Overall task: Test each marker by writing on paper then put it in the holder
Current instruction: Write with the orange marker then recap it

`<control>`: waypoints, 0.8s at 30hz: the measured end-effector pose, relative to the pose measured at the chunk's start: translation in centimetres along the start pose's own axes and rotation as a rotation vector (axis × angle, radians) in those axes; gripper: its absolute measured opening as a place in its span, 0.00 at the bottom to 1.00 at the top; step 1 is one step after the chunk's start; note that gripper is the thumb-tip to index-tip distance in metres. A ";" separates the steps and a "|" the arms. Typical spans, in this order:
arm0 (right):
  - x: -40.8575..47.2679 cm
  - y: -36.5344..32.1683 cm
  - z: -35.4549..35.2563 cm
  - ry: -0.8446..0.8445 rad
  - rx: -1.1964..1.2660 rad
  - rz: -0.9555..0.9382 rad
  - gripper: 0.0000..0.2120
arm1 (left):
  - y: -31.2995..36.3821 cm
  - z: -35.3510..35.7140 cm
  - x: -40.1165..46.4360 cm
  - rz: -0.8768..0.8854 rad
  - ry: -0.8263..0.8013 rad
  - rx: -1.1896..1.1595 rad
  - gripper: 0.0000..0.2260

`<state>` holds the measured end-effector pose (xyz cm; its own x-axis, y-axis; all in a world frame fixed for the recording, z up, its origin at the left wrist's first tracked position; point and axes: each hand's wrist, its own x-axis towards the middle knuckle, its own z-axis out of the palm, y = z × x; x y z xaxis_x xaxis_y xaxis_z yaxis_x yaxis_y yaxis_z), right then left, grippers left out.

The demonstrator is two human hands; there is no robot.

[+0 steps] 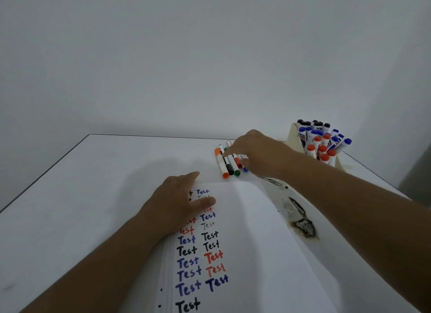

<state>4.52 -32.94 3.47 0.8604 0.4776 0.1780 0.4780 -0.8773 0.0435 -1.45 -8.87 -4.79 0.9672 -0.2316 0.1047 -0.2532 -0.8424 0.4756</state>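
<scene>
A stack of white paper (251,231) lies in front of me, with "Test" written down it in two columns in black, blue, red and green. My left hand (179,200) rests flat on its upper left part, fingers straight. Beyond the paper lies a row of several slim markers (225,164) with orange, black, green, red and blue caps. My right hand (256,154) reaches over this row, its fingertips touching the markers; whether it grips one is hidden. A beige holder (295,139) at the back right is packed with capped markers.
The white table (93,184) ends at a dark edge along the left and the back, against a plain wall. Dark scuffed patches (300,219) mark the tabletop right of the paper, under my right forearm.
</scene>
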 end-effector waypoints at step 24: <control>-4.1 -5.9 1.3 0.450 0.908 0.251 0.04 | -0.3 0.0 -0.2 0.182 0.267 -0.151 0.32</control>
<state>-1.56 -29.66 1.24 0.8970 0.0605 0.4379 0.4081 -0.4943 -0.7676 -1.56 -8.54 -4.93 0.8831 -0.2196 0.4146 -0.4354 -0.7128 0.5498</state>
